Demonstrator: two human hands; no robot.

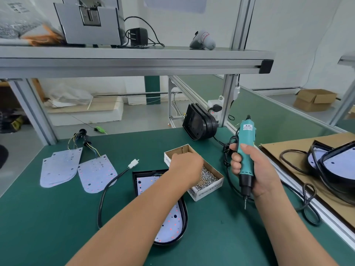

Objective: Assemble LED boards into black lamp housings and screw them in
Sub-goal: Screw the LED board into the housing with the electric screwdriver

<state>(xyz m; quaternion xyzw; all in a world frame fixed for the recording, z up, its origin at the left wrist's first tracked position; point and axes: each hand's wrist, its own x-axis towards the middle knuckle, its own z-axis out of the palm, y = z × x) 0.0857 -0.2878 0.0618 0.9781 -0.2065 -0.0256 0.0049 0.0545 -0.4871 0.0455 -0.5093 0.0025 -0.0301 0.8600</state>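
Observation:
A black lamp housing [184, 214] lies on the green table in front of me with a white LED board [171, 225] inside it; my left forearm crosses over it. My left hand [185, 166] reaches down into a small cardboard box of screws [208, 178]; its fingertips are hidden from me. My right hand [249, 169] grips a teal electric screwdriver [245, 152] upright, bit pointing down, just right of the box. Two loose LED boards [59, 167] [97, 173] with wires lie at the left.
Empty black housings [198, 124] stand stacked at the table's back. A cardboard sheet at the right carries assembled lamps [334, 164] and cables. A black cable with a white plug [133, 163] curls left of the housing. A metal shelf [134, 62] hangs overhead.

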